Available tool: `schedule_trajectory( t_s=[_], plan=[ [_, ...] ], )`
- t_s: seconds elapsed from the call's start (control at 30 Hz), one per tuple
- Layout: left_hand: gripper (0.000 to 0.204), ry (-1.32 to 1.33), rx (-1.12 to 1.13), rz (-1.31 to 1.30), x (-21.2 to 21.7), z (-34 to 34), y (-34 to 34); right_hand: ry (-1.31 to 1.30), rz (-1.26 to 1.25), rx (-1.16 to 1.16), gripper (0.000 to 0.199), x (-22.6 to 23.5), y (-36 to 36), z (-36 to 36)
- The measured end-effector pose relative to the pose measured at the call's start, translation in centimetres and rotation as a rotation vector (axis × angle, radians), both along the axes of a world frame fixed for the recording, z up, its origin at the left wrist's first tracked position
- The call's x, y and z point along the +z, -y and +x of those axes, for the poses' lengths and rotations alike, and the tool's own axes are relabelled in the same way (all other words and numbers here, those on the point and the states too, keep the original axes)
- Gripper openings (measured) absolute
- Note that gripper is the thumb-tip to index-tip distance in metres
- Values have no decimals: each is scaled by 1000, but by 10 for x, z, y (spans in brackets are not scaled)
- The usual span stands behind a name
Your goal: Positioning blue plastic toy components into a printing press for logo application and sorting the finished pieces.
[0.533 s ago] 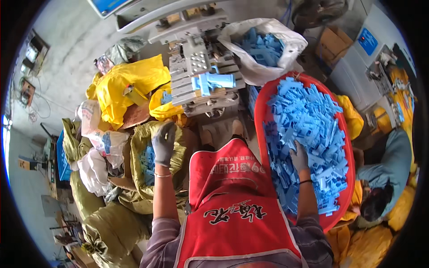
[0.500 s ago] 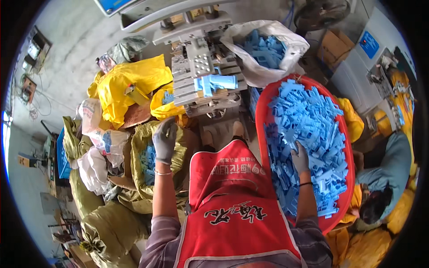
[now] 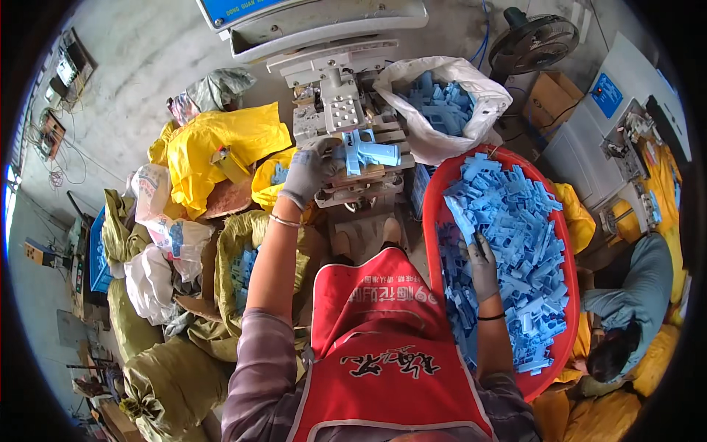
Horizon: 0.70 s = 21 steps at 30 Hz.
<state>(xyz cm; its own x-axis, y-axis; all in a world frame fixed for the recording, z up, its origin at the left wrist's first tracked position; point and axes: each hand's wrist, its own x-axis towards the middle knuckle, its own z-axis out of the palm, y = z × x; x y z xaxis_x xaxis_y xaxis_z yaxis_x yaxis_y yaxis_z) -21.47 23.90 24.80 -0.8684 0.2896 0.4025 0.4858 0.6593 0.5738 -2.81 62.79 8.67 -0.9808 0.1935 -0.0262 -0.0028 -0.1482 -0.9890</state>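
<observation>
Blue part (image 3: 370, 153), one of them, lies on the fixture (image 3: 346, 140) of the grey machine in front of me. My left hand (image 3: 308, 173) is up at its left end, gloved, fingers curled on the part's edge; whether they pinch it or only touch I cannot tell.

My right hand (image 3: 482, 259), also gloved, lies flat in the red tub (image 3: 436, 214) at my right, fingers spread a little and pressing on the heap of parts (image 3: 515, 243), not closed on any one of them that I can see. The heap is far too many to count.

I count one red tub, one white bag (image 3: 442, 103) behind it holding more blue parts, and one fan (image 3: 534, 40) further back. To my left are yellow bags (image 3: 221, 140), at least two, and several olive sacks (image 3: 162, 376); one open sack (image 3: 239, 269) shows blue parts inside. One cardboard box (image 3: 549, 99) stands by the fan.

One other person (image 3: 626, 317) sits at my right, cut off at the rim. My red apron (image 3: 383, 346) hides my lap and the machine's base. The machine's top is cut by the upper edge, and the far left clutter is too small and bent to make out.
</observation>
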Motion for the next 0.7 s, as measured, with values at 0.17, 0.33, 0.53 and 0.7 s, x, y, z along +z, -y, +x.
schedule_trajectory(
  t_s=[0.17, 0.33, 0.53, 0.7],
  plan=[
    [39, -144, 102, 161, -12, 8, 10, -140, 25, -2, 41, 44, 32, -45],
    [33, -255, 347, 311, -57, 64, 62, -613, 705, 64, 46, 97, 79, -125],
    [29, -50, 727, 483, -126, 155, 168, -809, 1092, 288, 48, 144, 127, -186],
    [32, 114, 967, 221, -172, 212, 212, -829, 1296, 354, 46, 156, 119, -186]
  ],
)
